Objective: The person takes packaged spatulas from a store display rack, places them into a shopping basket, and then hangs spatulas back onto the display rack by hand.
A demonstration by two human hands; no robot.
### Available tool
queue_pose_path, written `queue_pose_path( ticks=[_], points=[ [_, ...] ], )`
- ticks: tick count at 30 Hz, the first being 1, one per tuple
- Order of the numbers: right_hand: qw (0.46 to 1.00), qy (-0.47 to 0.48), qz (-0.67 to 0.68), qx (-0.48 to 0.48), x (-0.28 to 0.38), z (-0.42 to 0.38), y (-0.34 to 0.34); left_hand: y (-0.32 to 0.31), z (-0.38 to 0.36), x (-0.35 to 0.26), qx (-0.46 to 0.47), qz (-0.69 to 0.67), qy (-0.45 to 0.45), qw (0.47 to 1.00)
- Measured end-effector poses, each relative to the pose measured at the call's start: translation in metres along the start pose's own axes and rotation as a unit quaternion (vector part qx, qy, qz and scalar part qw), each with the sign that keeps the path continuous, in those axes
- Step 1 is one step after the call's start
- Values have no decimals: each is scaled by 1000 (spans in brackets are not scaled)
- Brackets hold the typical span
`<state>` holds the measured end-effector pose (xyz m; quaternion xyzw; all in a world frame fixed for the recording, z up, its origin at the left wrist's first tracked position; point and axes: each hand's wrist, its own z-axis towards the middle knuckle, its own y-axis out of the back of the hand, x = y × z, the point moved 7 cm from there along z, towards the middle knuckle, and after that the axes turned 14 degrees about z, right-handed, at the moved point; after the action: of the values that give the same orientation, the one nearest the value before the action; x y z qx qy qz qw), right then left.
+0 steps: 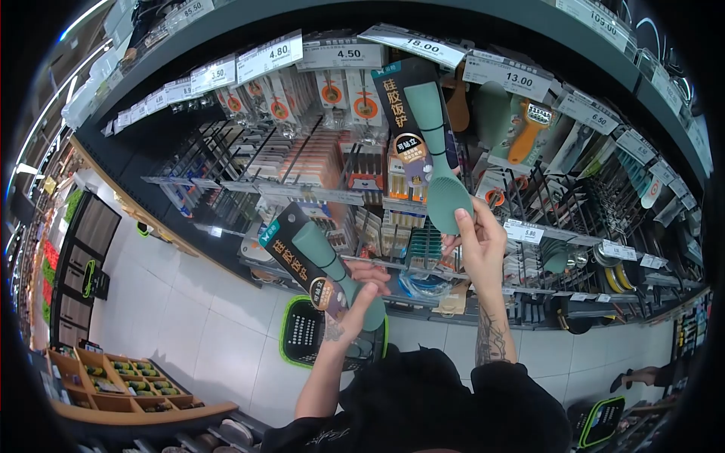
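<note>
My right hand (482,240) pinches the scoop end of a green silicone rice paddle (447,198), thumb on its face. The paddle is strapped upright to a black card (394,106), whose top comes up against the 18.00 price label (423,47). Lower and to the left, my left hand (355,311) grips a second green rice paddle (317,248) on a matching black card, tilted to the left. Its thumb lies across the card's lower part, while the fingers are partly hidden behind. Below this hand, a black basket with a green rim (284,332) shows near my body.
Rack hooks in front hold packaged kitchen tools, including an orange peeler (525,136) and orange-labelled packets (331,90). A lower shelf rail carries a 5.80 price label (523,231). Behind on the left stands a wooden display (113,377). A person's leg (642,377) shows at right.
</note>
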<state>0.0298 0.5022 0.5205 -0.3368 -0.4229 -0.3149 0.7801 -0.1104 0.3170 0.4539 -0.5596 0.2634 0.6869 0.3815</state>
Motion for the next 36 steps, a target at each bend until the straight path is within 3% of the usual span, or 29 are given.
queue_pose_path(
  ticks=[13,15,16,18,22,24,27,33,34,36],
  points=[
    [997,-48,-57,-5,-2,31,-26,-7,0,5,10,4,9,1000],
    [976,-17,-212,41,1,46,-38,-9,0,4,15,1,5,1000],
    [976,-17,-212,40,-3,55,-39,-10,1,4,18,-3,1,1000],
    [938,59,-342,28,-8,75,-42,-12,1,5,22,-5,3,1000],
    [914,100,-391,32,-24,113,-45,-15,0,3,26,-12,6,1000],
    [908,7,-413,73,-45,126,-49,-16,0,7,32,-17,9,999],
    [895,-49,-426,123,-67,144,-53,-17,4,12,56,-28,17,998],
    [904,-79,-392,149,-82,164,-46,-25,5,1,138,-91,16,986],
    [890,32,-442,109,-96,174,-34,-22,6,1,129,-87,19,988],
    [848,78,-515,96,-72,162,-37,-27,7,-7,178,-93,-2,980]
  ],
)
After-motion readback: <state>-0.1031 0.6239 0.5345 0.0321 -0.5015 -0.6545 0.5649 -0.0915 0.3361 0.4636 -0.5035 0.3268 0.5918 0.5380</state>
